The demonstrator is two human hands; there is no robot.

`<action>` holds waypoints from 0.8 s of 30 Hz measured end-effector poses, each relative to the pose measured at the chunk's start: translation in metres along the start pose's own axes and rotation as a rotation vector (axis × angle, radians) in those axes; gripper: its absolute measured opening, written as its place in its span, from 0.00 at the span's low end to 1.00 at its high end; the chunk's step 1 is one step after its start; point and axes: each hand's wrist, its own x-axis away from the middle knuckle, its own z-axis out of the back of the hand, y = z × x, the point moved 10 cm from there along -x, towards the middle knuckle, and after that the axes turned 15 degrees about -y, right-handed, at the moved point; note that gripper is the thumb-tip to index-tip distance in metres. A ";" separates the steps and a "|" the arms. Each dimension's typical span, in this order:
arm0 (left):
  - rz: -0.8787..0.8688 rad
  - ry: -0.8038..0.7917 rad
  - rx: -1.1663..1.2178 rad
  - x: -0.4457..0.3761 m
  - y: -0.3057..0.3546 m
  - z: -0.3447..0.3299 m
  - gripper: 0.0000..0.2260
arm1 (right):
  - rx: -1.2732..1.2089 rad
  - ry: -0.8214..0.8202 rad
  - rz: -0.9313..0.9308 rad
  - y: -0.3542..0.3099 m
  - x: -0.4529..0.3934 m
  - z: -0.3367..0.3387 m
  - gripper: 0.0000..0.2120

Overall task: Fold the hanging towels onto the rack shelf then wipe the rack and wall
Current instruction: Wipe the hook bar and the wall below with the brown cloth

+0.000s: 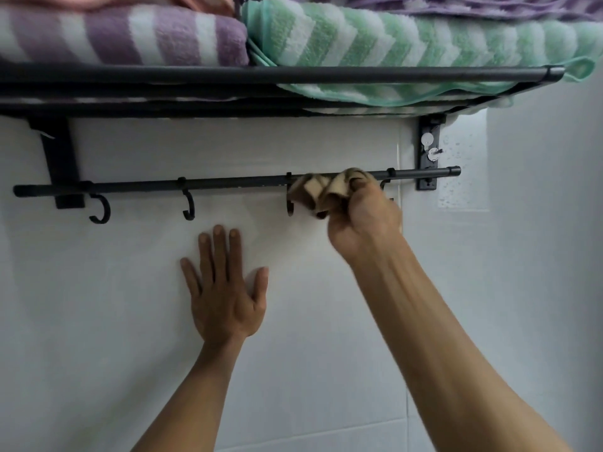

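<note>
A black wall rack (pixel 228 75) carries folded towels on its shelf: a purple-striped towel (pixel 130 37) at left and a green-striped towel (pixel 408 40) at right. Below the shelf runs a thin black rail (pixel 228 183) with several hooks. My right hand (pixel 362 220) grips a bunched brown-and-cream cloth (pixel 326 190) pressed around the rail near its right end. My left hand (pixel 225 288) lies flat on the white tiled wall (pixel 114 288) below the rail, fingers spread, holding nothing.
A pink towel (pixel 202 1) and another purple-striped towel (pixel 489 4) lie on top of the stack. Black brackets (pixel 429 151) fix the rack to the wall. A patch of water droplets (pixel 463 171) marks the tile right of the bracket.
</note>
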 end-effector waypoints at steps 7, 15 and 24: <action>-0.017 0.014 0.024 0.000 0.005 0.001 0.35 | -0.018 -0.049 -0.139 0.035 0.003 -0.007 0.11; -0.009 0.047 -0.021 0.001 0.002 0.003 0.35 | -0.168 0.023 -0.009 0.004 -0.010 0.016 0.14; -0.004 0.058 -0.029 0.000 0.001 0.004 0.34 | -0.061 -0.134 -0.108 0.018 -0.013 -0.003 0.11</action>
